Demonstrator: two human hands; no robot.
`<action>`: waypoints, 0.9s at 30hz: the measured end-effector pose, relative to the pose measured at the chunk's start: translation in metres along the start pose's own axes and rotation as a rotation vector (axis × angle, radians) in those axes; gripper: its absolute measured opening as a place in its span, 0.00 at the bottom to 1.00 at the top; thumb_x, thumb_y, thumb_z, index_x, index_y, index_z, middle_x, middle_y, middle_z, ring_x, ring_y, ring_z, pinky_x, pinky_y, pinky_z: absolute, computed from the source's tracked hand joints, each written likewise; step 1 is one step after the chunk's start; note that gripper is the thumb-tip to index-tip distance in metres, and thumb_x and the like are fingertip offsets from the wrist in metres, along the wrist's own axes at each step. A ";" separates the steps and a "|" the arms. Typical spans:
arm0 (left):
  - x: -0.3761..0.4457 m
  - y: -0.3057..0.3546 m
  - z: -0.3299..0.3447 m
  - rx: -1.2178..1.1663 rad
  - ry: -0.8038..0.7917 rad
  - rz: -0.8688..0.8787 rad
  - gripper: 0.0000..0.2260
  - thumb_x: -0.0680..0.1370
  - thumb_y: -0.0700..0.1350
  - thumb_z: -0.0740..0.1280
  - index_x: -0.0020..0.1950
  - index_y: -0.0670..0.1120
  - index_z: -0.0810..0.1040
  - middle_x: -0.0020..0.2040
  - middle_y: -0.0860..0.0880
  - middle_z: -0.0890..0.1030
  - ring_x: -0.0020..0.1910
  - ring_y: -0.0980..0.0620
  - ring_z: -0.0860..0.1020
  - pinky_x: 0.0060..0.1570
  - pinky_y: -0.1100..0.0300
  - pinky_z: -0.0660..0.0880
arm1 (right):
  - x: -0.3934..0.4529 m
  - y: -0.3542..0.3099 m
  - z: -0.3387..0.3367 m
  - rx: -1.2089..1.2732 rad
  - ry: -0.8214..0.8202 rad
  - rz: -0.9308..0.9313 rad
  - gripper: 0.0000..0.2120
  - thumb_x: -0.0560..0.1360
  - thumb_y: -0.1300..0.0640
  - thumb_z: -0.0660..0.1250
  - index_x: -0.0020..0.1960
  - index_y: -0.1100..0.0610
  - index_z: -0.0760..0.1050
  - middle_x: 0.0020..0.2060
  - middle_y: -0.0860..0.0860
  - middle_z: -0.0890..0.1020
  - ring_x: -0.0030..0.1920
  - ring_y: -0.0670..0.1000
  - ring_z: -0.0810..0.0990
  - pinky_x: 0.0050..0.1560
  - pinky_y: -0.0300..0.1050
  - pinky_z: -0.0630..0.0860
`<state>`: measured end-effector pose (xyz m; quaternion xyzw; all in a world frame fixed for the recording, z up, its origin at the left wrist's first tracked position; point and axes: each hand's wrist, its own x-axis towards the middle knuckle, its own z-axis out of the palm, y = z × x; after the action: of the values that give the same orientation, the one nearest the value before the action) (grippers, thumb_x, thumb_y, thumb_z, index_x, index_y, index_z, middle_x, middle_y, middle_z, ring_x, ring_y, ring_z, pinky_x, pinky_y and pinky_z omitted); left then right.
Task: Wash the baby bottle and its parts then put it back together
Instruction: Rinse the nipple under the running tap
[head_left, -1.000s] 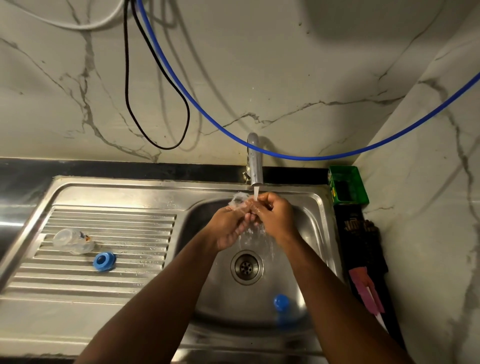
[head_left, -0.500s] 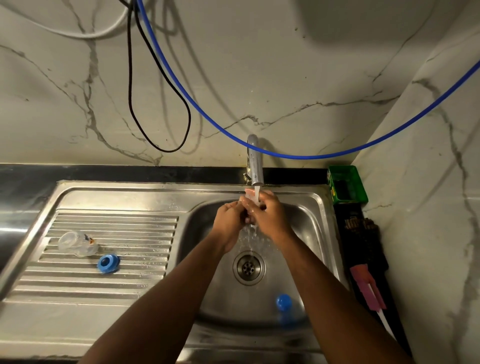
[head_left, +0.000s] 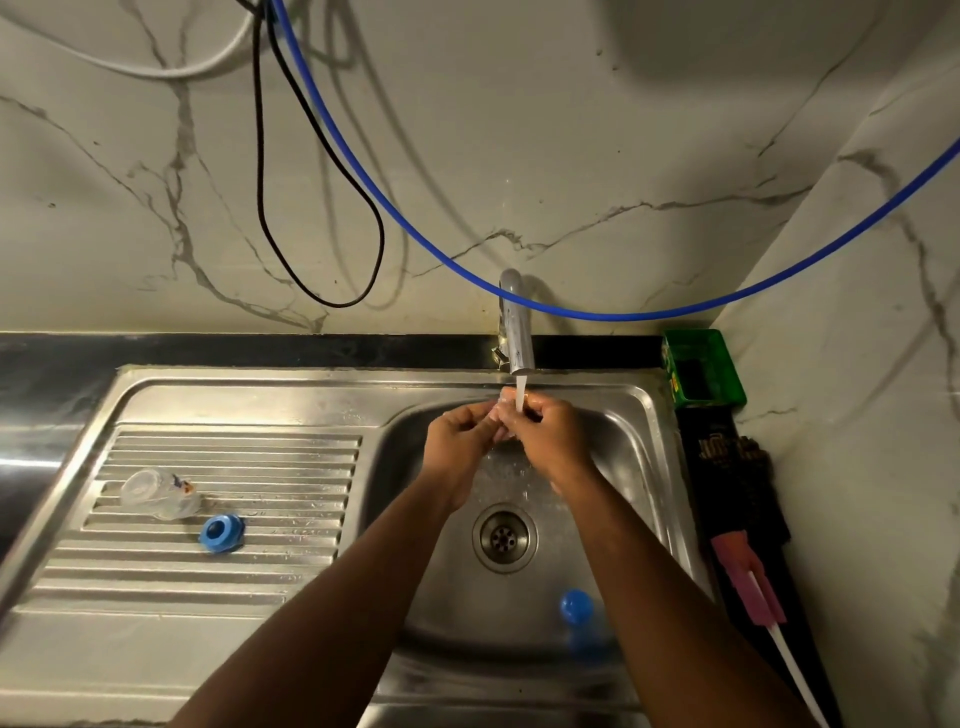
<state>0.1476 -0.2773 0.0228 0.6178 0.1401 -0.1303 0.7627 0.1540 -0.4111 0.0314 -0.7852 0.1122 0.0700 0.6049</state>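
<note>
steel sink (head_left: 644, 415) | both hands' fingers (head_left: 540, 410) curled, pinching clear part (head_left: 500, 413) under tap (head_left: 517, 332)

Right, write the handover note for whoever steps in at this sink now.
Left hand and right hand: both grip a small clear part, probably the teat, mostly hidden, under the running steel tap.
Clear plastic bottle body lies on its side on the ribbed draining board; blue screw ring beside it.
Blue round cap sits in the steel sink basin.
Left: finish rinsing; whether the other parts are washed is unclear; reassemble.
</note>
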 end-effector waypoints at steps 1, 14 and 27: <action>0.002 -0.002 0.001 0.036 0.008 0.008 0.08 0.83 0.40 0.68 0.58 0.38 0.84 0.50 0.40 0.87 0.51 0.43 0.86 0.56 0.50 0.83 | 0.001 -0.001 0.000 -0.031 0.013 -0.017 0.11 0.81 0.53 0.70 0.62 0.51 0.81 0.48 0.47 0.87 0.47 0.42 0.85 0.45 0.35 0.80; -0.003 -0.008 0.006 0.249 0.040 0.187 0.08 0.84 0.38 0.65 0.58 0.41 0.85 0.45 0.48 0.87 0.42 0.54 0.85 0.43 0.62 0.82 | -0.004 0.007 0.002 -0.004 -0.069 0.006 0.17 0.81 0.46 0.68 0.68 0.48 0.78 0.54 0.49 0.86 0.51 0.44 0.85 0.52 0.42 0.84; -0.006 -0.007 0.000 -0.252 -0.150 -0.104 0.13 0.86 0.42 0.64 0.63 0.36 0.82 0.55 0.37 0.84 0.52 0.46 0.82 0.57 0.55 0.81 | -0.005 0.011 -0.017 0.070 -0.005 -0.011 0.21 0.73 0.48 0.78 0.64 0.48 0.78 0.57 0.46 0.83 0.57 0.47 0.83 0.55 0.49 0.84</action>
<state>0.1394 -0.2786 0.0192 0.4974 0.1299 -0.1970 0.8348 0.1462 -0.4295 0.0265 -0.7641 0.1087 0.0648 0.6326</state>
